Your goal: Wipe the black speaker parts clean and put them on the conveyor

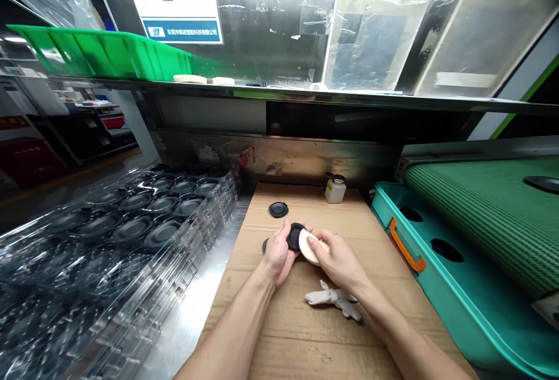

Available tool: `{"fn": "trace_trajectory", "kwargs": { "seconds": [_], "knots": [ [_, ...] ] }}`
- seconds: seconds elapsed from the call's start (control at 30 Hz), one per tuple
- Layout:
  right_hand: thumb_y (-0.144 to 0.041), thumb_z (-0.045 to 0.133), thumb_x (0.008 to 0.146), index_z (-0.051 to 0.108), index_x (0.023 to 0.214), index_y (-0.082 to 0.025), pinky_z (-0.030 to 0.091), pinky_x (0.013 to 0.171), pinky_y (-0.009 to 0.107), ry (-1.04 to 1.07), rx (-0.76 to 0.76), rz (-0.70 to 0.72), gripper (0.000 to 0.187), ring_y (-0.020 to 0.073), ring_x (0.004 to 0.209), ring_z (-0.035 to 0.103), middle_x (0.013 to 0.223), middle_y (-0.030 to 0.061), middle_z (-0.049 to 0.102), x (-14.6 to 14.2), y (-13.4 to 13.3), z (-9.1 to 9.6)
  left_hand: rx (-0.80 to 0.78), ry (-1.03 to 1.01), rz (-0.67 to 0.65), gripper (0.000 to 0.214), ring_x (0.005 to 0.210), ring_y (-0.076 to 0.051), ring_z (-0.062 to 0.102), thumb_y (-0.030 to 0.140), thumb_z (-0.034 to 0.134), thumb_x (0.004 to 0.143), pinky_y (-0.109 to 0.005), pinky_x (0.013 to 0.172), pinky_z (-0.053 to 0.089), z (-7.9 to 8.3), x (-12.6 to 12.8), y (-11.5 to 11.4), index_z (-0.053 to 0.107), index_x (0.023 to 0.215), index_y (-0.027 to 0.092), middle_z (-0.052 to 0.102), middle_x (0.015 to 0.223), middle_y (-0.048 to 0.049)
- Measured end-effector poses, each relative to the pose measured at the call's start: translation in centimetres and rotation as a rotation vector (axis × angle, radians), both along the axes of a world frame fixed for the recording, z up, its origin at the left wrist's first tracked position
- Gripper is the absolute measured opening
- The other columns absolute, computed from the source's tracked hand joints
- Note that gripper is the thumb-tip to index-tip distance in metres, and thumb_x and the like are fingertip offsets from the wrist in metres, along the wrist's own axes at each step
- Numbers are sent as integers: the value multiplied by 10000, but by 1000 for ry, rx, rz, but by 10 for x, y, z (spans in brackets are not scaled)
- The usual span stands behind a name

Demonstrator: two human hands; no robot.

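My left hand [278, 255] is closed around a round black plastic disc [294, 236], held just above a sheet of cardboard [279, 322]. My right hand [336, 260] pinches a cream-coloured round pad [308, 246] and presses it against the face of that disc. A second black disc [278, 209] lies flat on the cardboard a little beyond my hands. A crumpled white cloth [334, 298] lies under my right wrist.
Stacked clear plastic trays [144, 223] holding several black discs fill the left. A small white bottle [335, 188] stands at the cardboard's far edge. A teal crate [437, 275] with black discs sits under a green conveyor belt [480, 211] at right. A green bin [100, 51] rests on the shelf above.
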State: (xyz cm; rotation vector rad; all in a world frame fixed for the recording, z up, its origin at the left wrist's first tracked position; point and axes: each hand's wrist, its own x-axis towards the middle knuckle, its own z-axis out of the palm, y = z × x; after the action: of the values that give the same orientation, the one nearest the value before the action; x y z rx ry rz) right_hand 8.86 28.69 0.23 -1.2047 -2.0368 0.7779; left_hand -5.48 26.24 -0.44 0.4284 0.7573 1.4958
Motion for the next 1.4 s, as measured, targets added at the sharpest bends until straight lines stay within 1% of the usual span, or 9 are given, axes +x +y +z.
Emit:
{"fn": "trace_trajectory", "kwargs": {
  "seconds": [0.07,0.2,0.27,0.47,0.6,0.77,0.9,1.03,1.4],
  "knots": [
    [-447,447,895,639,879,-188,397,611,249,6,-31,63,323,158,679,596,765,19,671,1,0,2,-8,4,-11,322,991,-270,643,365,503,902,-424,898,498,0,0,0,611,1025,88,676,1033,-188],
    [-443,471,881,600,945,-198,387,593,247,49,24,-36,284,160,662,591,775,16,668,-2,-4,-1,18,-19,-33,286,993,-261,643,336,503,905,-409,906,493,-2,3,1,608,1024,98,680,1022,-171],
    [-440,464,886,577,958,-203,383,575,241,82,21,-3,272,152,637,579,756,7,657,-5,-6,-2,23,-45,-45,283,995,-254,642,337,502,906,-391,915,488,-4,6,1,611,1015,99,681,1023,-162],
    [-395,495,867,580,934,-179,426,602,220,235,-159,192,242,130,689,586,830,17,658,-3,-2,4,21,-87,-128,361,1001,-260,639,411,503,897,-391,928,482,-5,10,-1,609,1056,105,672,1045,-154],
    [-378,572,809,618,853,-165,403,558,208,130,-265,258,223,121,633,562,760,7,654,11,7,6,-56,-82,-102,338,997,-268,641,378,498,901,-419,915,492,-1,9,-3,592,1073,102,665,1052,-169],
    [-374,528,833,626,891,-178,401,572,219,84,-83,31,228,135,651,575,751,11,662,16,13,3,-60,-104,-84,266,1033,-259,626,313,465,919,-413,923,495,-2,15,-1,598,1019,105,661,1074,-172],
    [-374,534,833,631,878,-177,416,596,222,52,-97,152,224,143,684,599,767,12,670,14,12,4,-38,-92,-105,283,1047,-268,619,318,464,920,-420,931,493,-5,18,-1,614,1014,98,660,1086,-169],
    [-417,473,883,604,977,-218,406,602,238,-15,86,-54,256,163,685,615,784,17,677,13,6,8,-29,-93,-117,316,1055,-273,613,333,469,920,-428,917,504,-8,19,-1,609,1066,89,654,1114,-174],
    [-400,349,958,515,1088,-233,368,620,253,-296,323,-139,269,206,773,656,930,64,694,-3,1,0,-49,-71,-92,319,1011,-243,639,325,463,928,-388,876,535,-12,17,0,618,1064,82,675,1078,-169]
  ]
}}
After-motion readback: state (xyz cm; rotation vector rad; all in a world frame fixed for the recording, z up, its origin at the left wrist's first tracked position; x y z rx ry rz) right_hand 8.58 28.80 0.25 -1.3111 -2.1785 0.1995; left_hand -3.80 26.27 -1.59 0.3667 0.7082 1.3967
